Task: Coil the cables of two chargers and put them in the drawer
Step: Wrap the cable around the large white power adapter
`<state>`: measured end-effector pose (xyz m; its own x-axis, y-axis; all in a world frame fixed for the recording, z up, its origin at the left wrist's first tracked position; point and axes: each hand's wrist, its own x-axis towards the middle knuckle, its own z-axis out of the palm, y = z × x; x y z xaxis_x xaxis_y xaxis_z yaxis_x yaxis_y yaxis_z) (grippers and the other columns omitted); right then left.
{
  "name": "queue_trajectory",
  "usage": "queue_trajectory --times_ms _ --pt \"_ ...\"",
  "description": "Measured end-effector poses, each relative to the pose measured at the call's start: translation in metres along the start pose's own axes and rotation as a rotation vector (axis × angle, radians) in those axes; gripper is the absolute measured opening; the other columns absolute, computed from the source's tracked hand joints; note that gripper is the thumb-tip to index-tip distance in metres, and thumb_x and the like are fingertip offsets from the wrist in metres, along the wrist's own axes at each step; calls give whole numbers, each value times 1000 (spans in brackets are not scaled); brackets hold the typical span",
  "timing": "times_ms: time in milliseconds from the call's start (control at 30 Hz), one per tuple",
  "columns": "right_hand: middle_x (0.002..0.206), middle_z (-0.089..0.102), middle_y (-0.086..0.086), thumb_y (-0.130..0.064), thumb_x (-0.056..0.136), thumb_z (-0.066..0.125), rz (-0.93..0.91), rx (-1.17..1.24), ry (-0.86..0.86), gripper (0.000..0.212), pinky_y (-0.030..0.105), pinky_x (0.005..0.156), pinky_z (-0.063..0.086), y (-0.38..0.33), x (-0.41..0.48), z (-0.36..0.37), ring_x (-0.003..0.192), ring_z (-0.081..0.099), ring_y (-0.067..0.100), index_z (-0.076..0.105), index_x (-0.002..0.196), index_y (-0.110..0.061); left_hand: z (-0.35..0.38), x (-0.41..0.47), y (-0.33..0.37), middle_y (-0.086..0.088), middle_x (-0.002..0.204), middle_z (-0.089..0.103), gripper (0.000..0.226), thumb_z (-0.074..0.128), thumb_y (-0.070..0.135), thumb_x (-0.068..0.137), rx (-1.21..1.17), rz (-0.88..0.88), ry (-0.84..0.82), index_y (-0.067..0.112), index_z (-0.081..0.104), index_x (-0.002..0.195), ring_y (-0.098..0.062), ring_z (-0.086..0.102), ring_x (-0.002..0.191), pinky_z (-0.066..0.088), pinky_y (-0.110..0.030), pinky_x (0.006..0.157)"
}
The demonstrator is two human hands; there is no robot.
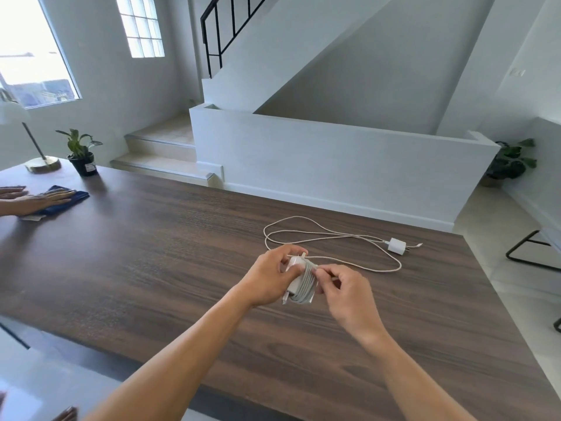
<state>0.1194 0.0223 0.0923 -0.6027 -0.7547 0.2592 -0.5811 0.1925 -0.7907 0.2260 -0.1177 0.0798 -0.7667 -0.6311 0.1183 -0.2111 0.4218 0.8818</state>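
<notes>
One wide-angle camera rides on the person's head, above the near edge of the wooden table [151, 253], facing forward and down along both forearms. It is near enough that the left hand [267, 276] and the right hand [349, 291], both gripping a charger [299, 281], sit just below the middle of the frame, while the upper half reaches across the room to the staircase [161, 147] and a window [30, 56]. Straight edges bow toward the frame's borders, probably from the lens, and the corners are stretched.
</notes>
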Motion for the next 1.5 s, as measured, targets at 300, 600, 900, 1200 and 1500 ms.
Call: queue_trajectory --times_ms 300,600,900,1200,1500 --pt "90 66 -12 -18 92 62 -171 -91 245 12 24 76 48 25 3 8 85 61 9 72 100 -19 34 -3 6 3 94 60 25 59 23 90 -83 -32 198 26 57 115 -12 61 77 57 -34 72" --pt "84 65 -11 -23 93 59 -229 -75 101 9 18 68 47 11 27 -12 77 60 5 67 89 -20 32 -4 8 -2 94 58 33 63 23 89 -158 -67 162 29 46 117 -12 61 63 51 -28 52" --pt "80 70 -2 -23 98 52 5 143 -12 18 36 66 60 -7 49 -7 65 72 7 63 89 -11 32 -13 -1 2 94 52 26 65 16 90 -263 -50 53 24 49 109 -16 57 66 53 -42 53" --pt "70 73 10 -21 100 48 152 173 -54 21 34 65 61 -12 50 0 59 72 12 58 96 -3 22 -21 -10 0 94 52 30 59 13 94 -339 -51 19 15 50 123 -9 56 67 49 -26 55" --pt "77 68 -12 -33 92 57 -126 -214 -129 14 35 72 53 -21 35 -2 74 63 7 67 88 -25 10 -12 -13 -14 99 60 17 54 15 97 -425 -152 46 17 62 112 -25 64 84 56 -51 73"
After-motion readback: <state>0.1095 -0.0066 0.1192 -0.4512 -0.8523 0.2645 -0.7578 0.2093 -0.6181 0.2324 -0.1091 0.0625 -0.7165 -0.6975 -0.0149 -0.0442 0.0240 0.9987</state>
